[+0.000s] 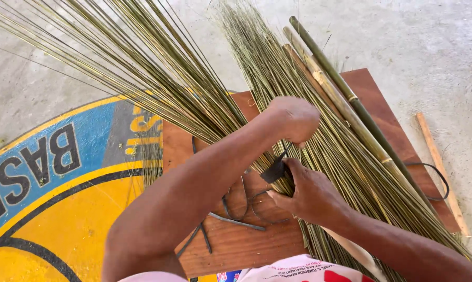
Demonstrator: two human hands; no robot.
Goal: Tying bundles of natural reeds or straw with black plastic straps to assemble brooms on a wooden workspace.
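Note:
A thick bundle of green-yellow thin sticks [330,151] lies slanted over a brown wooden board [246,245]. A second, fanned bundle [142,68] spreads to the upper left. My left hand [291,117] is a closed fist above the bundle, pulling the thin end of a black strip [274,170]. My right hand [309,194] grips the bundle from below, thumb pressed by the strip's wide end. The strip runs taut between both hands across the sticks.
Two bamboo poles [345,99] lie along the bundle's right side. Loose black strips [236,209] curl on the board, and another loops off its right edge [439,180]. A thin wooden slat [438,162] rests on the concrete floor. Yellow-and-blue floor paint [53,209] lies at left.

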